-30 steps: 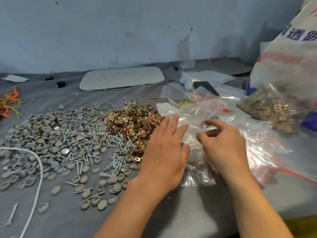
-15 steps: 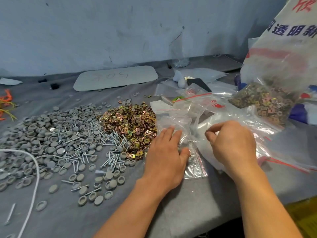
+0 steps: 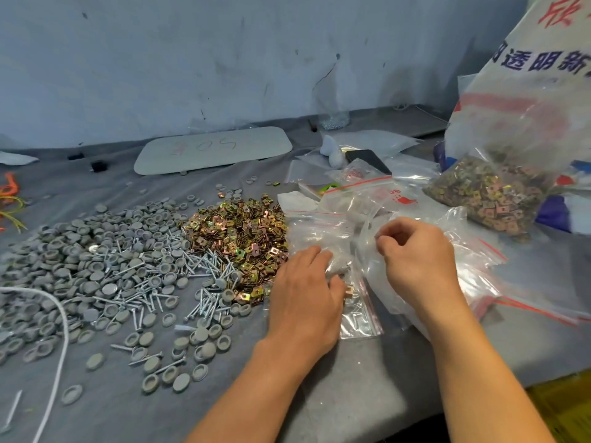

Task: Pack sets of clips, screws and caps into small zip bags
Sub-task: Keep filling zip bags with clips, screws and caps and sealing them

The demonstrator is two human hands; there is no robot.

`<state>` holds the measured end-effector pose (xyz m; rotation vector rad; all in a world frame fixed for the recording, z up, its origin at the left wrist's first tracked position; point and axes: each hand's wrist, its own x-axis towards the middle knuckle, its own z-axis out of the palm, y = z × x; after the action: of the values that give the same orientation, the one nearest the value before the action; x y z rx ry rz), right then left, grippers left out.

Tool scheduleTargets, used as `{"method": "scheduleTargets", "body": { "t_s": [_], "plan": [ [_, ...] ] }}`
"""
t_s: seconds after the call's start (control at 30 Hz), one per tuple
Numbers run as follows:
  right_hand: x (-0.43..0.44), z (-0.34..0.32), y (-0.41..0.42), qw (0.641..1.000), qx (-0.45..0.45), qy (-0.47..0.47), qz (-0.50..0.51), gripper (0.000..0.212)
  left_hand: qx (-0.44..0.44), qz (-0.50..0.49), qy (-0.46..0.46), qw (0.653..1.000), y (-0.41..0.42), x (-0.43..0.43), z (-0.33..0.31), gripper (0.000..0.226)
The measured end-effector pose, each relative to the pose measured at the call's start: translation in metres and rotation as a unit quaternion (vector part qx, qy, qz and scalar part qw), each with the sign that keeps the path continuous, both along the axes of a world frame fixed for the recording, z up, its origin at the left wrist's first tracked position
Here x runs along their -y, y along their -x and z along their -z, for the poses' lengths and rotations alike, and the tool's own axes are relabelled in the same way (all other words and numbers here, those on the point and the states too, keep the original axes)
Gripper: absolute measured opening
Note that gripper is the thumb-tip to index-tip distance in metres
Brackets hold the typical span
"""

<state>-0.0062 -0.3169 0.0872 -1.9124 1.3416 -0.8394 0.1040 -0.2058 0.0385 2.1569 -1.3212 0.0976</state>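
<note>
The small zip bag (image 3: 359,314) is pressed onto the grey cloth (image 3: 351,394) by the nearly straight fingers of the left hand (image 3: 305,292). Its long axis runs away from the person, and a red line is seen along its right edge. Clear film of the heaped zip bags (image 3: 454,251) is pinched in the curled fingers (image 3: 388,239) of the right hand (image 3: 415,263). Clips (image 3: 236,231), screws (image 3: 204,263) and caps (image 3: 80,260) are piled just left.

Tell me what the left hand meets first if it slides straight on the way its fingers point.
Probably the heap of clear zip bags lying just beyond the fingertips of the left hand; depth there is unclear.
</note>
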Motion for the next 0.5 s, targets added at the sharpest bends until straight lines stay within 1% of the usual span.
{"method": "scheduleTargets", "body": {
  "t_s": [0.07, 0.1, 0.13, 0.17, 0.2, 0.23, 0.27, 0.3, 0.33, 0.37, 0.4, 0.43, 0.5],
  "plan": [
    [-0.001, 0.002, 0.001, 0.996, -0.076, -0.009, -0.045, 0.022, -0.025, -0.002, 0.005, 1.000, 0.001, 0.000, -0.001, 0.040],
    [-0.002, 0.003, 0.001, 0.994, -0.094, -0.001, -0.051, 0.021, -0.038, -0.003, 0.011, 0.999, 0.001, 0.000, -0.001, 0.043],
    [-0.003, 0.003, 0.001, 0.995, -0.088, 0.014, -0.044, 0.022, -0.054, -0.008, 0.019, 0.998, 0.001, 0.000, -0.001, 0.047],
    [-0.005, 0.001, 0.002, 0.997, -0.060, 0.033, -0.022, 0.024, -0.070, -0.014, 0.029, 0.997, 0.001, 0.000, -0.001, 0.051],
    [-0.005, -0.001, 0.003, 0.998, -0.034, 0.056, 0.011, 0.027, -0.085, -0.020, 0.041, 0.995, 0.000, 0.000, -0.002, 0.053],
    [-0.003, -0.002, 0.005, 0.996, -0.027, 0.078, 0.041, 0.029, -0.099, -0.026, 0.053, 0.993, 0.000, 0.000, -0.002, 0.053],
    [0.001, -0.001, 0.007, 0.993, -0.055, 0.086, 0.052, 0.031, -0.114, -0.031, 0.064, 0.991, 0.000, 0.000, -0.003, 0.053],
    [0.002, -0.001, 0.008, 0.989, -0.115, 0.078, 0.043, 0.033, -0.127, -0.034, 0.074, 0.989, 0.000, 0.000, -0.003, 0.053],
    [0.002, 0.002, 0.009, 0.980, -0.187, 0.059, 0.021, 0.039, -0.135, -0.035, 0.080, 0.987, 0.000, -0.001, -0.003, 0.053],
    [0.001, 0.005, 0.009, 0.969, -0.242, 0.040, -0.001, 0.044, -0.135, -0.033, 0.079, 0.987, 0.000, -0.001, -0.004, 0.052],
    [0.001, 0.009, 0.009, 0.963, -0.268, 0.034, -0.014, 0.045, -0.127, -0.029, 0.072, 0.989, 0.000, -0.001, -0.004, 0.050],
    [0.002, 0.012, 0.009, 0.964, -0.262, 0.037, -0.013, 0.041, -0.116, -0.023, 0.062, 0.991, 0.000, -0.001, -0.003, 0.049],
    [0.005, 0.013, 0.008, 0.979, -0.198, 0.043, 0.020, 0.023, -0.105, -0.014, 0.045, 0.993, 0.000, 0.000, -0.003, 0.047]
  ]
}}
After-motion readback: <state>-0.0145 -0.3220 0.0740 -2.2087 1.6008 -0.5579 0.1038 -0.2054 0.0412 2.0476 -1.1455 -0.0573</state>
